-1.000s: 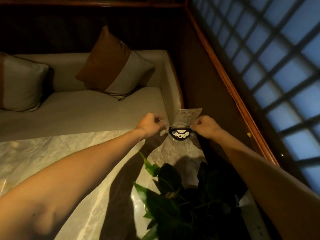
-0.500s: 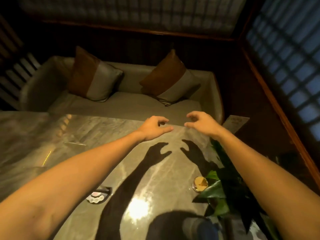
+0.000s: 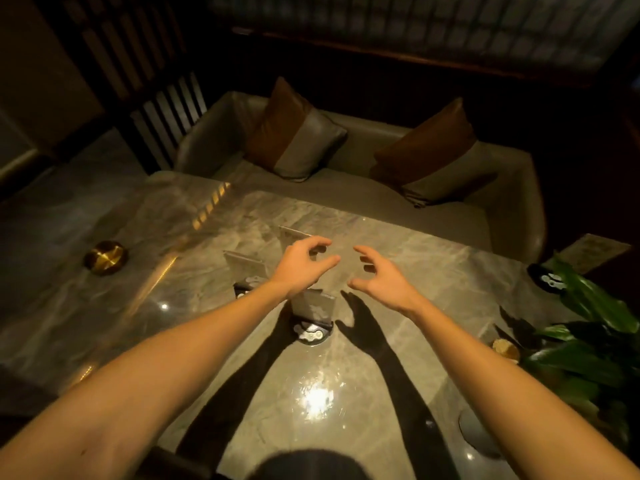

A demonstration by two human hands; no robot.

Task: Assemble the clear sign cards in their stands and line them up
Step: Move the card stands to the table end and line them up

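Note:
Three clear sign cards stand in dark round stands on the marble table (image 3: 433,271). The nearest card (image 3: 313,306) sits just under and between my wrists, on its stand (image 3: 311,332). A second card (image 3: 246,265) is left of my left wrist. Only the top edge of a third card (image 3: 294,234) shows, behind my left hand. A fourth card (image 3: 595,251) with a black stand (image 3: 547,277) is at the table's far right corner. My left hand (image 3: 301,268) and right hand (image 3: 377,275) hover over the table centre, fingers spread, holding nothing.
A gold ashtray (image 3: 105,256) lies at the left of the table. A leafy plant (image 3: 588,344) fills the right edge, with a small gold disc (image 3: 505,348) beside it. Behind the table is a sofa (image 3: 346,188) with two cushions.
Both hands let go of the sign at the right corner and moved left over the table centre, opening. The view swung left, bringing three other standing signs into sight.

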